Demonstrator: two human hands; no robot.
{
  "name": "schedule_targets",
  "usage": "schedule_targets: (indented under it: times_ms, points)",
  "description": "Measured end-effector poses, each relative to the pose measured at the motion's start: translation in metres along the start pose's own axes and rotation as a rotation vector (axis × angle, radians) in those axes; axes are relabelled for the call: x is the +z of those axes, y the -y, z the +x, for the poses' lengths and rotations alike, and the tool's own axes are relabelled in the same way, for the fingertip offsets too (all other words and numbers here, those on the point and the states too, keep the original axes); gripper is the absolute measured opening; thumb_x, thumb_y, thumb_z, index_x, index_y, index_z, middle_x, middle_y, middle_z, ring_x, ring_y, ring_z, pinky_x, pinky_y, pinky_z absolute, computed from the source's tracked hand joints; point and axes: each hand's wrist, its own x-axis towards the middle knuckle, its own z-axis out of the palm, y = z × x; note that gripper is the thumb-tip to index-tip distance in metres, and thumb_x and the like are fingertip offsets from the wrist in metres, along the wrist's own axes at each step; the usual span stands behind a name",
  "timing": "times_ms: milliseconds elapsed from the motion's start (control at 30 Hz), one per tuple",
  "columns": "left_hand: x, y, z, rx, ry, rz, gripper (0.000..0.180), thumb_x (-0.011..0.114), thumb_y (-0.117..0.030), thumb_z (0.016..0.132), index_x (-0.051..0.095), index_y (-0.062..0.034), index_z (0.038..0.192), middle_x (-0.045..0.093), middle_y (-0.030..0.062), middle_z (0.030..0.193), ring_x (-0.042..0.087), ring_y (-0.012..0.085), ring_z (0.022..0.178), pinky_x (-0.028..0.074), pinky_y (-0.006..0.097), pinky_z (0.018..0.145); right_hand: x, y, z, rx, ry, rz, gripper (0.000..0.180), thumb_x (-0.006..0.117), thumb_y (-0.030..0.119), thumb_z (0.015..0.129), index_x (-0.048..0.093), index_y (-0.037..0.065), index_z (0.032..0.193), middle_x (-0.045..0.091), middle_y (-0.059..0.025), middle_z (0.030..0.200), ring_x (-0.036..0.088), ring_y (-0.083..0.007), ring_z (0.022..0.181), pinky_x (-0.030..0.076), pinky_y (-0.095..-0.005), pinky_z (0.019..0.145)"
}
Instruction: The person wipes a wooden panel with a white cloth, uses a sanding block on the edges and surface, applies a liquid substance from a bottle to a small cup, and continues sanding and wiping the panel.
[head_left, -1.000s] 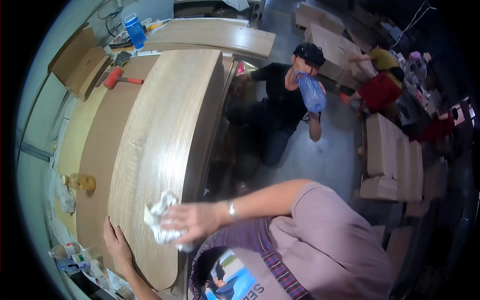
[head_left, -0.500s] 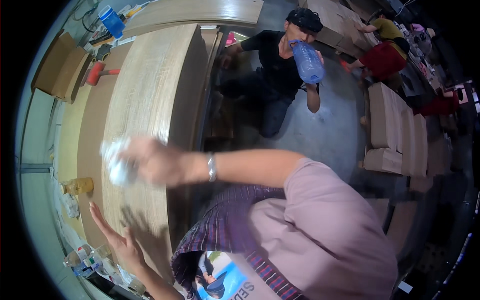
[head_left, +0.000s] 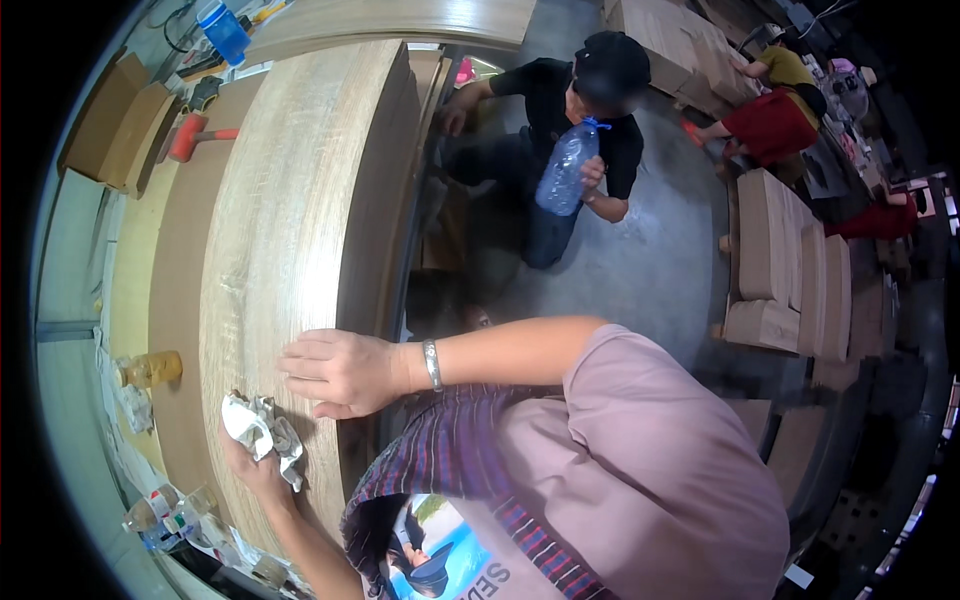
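Left head-worn fisheye camera, facing down, close above the hands (head_left: 345, 373) and board (head_left: 270, 230), floor (head_left: 665, 260) farther off

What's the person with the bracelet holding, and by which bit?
The left hand holds the cloth by its crumpled lower-left part. The right hand holds nothing; it rests on the board.

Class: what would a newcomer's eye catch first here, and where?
A long wood-grain board lies left of centre, the right hand over it, the left hand gripping a white rag. A red mallet lies upper left; a co-worker holds a blue bottle, upper centre.
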Motion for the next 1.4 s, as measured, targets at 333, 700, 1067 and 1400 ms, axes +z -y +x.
schedule_targets:
  times_ms: [333, 700, 1067, 1400]
  points:
    - [-0.001, 0.000, -0.001, -0.064, -0.026, -0.076, 0.054, 0.057, -0.006, 0.089, 0.047, 0.0029, 0.141, 0.058, 0.0112, 0.129, 0.060, 0.0194, 0.111, 0.048, 0.032, 0.096, 0.020, -0.012, -0.010, -0.055, -0.102, -0.022, 0.037, 0.057, 0.026, 0.086, 0.068, -0.002, 0.107, 0.065, -0.0199, 0.120, 0.062, -0.0309, 0.112, 0.048, -0.0430, 0.100]
    - [-0.021, -0.139, 0.052, 0.454, 0.134, 0.591, 0.069, 0.060, -0.040, 0.086, 0.051, 0.0001, 0.140, 0.052, 0.0179, 0.143, 0.035, 0.0378, 0.142, 0.025, 0.053, 0.117, 0.030, -0.014, -0.012, -0.126, -0.130, -0.029, 0.029, 0.060, 0.022, 0.083, 0.070, -0.001, 0.099, 0.067, -0.0172, 0.117, 0.062, -0.0297, 0.112, 0.048, -0.0427, 0.100]
    - [0.159, -0.354, -0.012, 0.689, 1.170, -0.938, 0.025, 0.068, -0.028, 0.083, 0.067, -0.0048, 0.093, 0.065, 0.0123, 0.098, 0.051, 0.0347, 0.114, 0.035, 0.056, 0.102, 0.020, -0.010, -0.012, -0.108, -0.146, -0.087, 0.025, 0.051, 0.021, 0.088, 0.068, 0.004, 0.092, 0.067, -0.0131, 0.120, 0.063, -0.0263, 0.113, 0.046, -0.0397, 0.095]
    - [0.152, -0.378, 0.007, 0.788, 1.439, -0.356, 0.027, 0.064, -0.029, 0.086, 0.069, -0.0037, 0.094, 0.067, 0.0152, 0.098, 0.057, 0.0354, 0.108, 0.035, 0.056, 0.101, 0.020, -0.014, -0.009, -0.100, -0.091, -0.090, 0.028, 0.049, 0.023, 0.091, 0.069, 0.004, 0.095, 0.067, -0.0128, 0.119, 0.063, -0.0256, 0.113, 0.046, -0.0397, 0.094]
